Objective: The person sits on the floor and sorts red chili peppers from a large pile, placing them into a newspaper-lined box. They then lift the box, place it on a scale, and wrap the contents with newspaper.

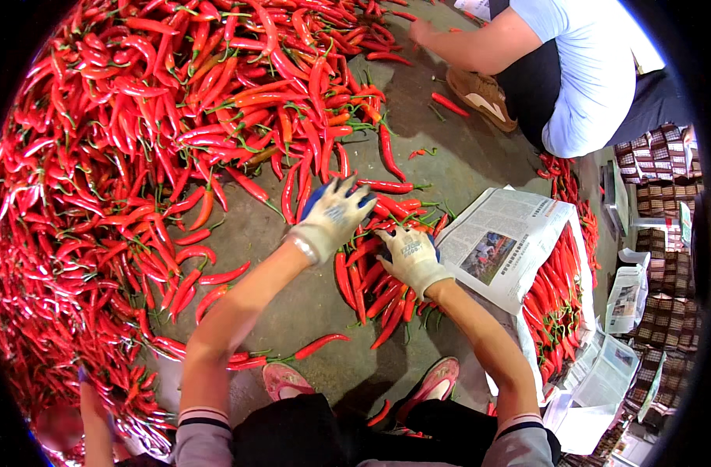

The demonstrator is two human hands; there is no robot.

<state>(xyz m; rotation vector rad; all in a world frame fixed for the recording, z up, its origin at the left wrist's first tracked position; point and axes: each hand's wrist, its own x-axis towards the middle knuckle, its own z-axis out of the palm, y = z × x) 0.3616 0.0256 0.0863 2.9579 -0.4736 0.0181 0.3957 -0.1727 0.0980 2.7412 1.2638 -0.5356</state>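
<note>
Red chilies (382, 300) lay bunched on the floor (456, 167) before you, seemingly placed so both hands could reach. Your left hand (336, 216), fingers spread, was at the bunch's far left edge; your right hand (414, 253) lay across it, perhaps steadying it, palm hidden, so I couldn't tell whether it gripped. Newspaper (476, 210), probably a liner, hid some packed chilies (554, 288).
</note>
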